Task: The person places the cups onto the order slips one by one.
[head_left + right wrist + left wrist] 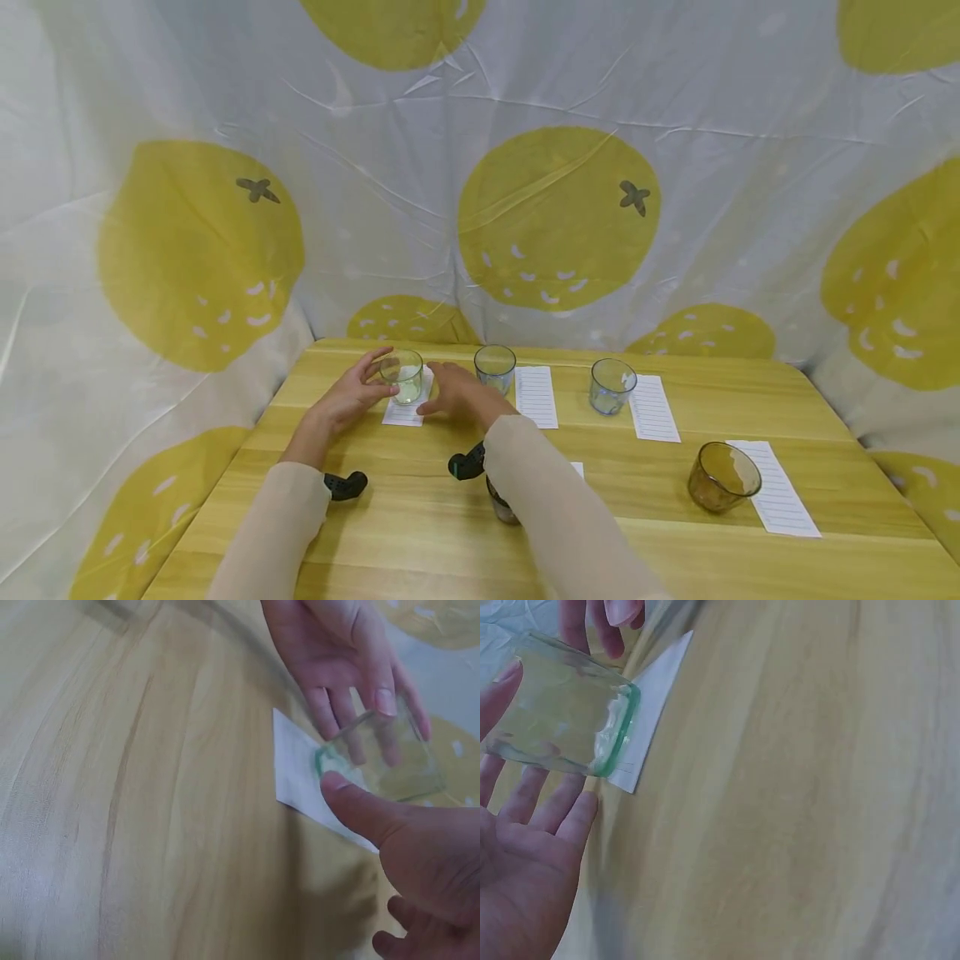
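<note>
A clear, green-tinted drinking glass (pixel 407 377) stands over a lined paper slip (pixel 402 416) at the table's back left. My left hand (pixel 351 398) holds it from the left, thumb in front and fingers behind, as the right wrist view also shows through the glass (pixel 401 765). To the right of the glass is my right hand (pixel 459 392), its thumb and fingers spread. In the right wrist view its thumb (pixel 367 810) overlaps the base; whether it touches cannot be told. The green base of the glass (pixel 562 709) shows in the left wrist view.
Right of my hands stand a greyish glass (pixel 495 375), a bluish glass (pixel 609 392) and a brown glass (pixel 716 483), beside paper slips (pixel 536 397). My right forearm partly hides a dark glass (pixel 504 510). A lemon-print curtain (pixel 390 208) hangs behind the wooden table.
</note>
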The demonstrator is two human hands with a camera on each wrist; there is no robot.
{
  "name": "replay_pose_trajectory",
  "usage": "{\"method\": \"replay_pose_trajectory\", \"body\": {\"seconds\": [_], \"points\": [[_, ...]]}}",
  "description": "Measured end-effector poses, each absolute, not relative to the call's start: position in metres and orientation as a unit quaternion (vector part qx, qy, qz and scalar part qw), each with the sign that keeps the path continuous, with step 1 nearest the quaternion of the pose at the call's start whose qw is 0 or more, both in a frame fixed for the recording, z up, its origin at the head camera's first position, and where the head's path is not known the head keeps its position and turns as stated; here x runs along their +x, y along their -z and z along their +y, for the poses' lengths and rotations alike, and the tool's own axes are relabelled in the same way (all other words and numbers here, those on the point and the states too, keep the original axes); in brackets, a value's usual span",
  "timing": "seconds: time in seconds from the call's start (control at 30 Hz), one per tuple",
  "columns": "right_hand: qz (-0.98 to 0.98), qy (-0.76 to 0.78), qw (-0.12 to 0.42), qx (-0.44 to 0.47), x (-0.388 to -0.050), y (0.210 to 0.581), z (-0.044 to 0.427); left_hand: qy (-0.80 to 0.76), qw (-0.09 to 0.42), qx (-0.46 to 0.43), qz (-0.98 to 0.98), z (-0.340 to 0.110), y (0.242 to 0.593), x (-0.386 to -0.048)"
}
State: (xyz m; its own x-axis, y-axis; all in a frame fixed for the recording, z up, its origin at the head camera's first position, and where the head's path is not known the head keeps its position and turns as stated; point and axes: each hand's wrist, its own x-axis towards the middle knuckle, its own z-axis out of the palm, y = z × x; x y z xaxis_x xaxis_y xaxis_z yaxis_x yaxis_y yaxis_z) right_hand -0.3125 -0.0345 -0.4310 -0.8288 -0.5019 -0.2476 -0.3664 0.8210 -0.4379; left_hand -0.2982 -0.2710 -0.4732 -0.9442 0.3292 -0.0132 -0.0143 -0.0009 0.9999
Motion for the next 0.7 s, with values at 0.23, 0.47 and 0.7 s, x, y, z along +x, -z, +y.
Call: {"method": "replay_pose_trajectory", "body": {"seconds": [0.23, 0.47, 0.7], "points": [[0.934, 0.183, 0.169, -0.258, -0.314, 0.414, -0.033, -0.671, 0.1, 0.123, 0.724, -0.28, 0.456, -0.295], [0.919, 0.202, 0.147, -0.304, -0.312, 0.386, -0.022, -0.664, 0.073, 0.133, 0.733, -0.287, 0.432, -0.293], [0.906, 0.205, 0.148, -0.341, -0.305, 0.362, -0.018, -0.649, 0.057, 0.139, 0.745, -0.286, 0.409, -0.286]]}}
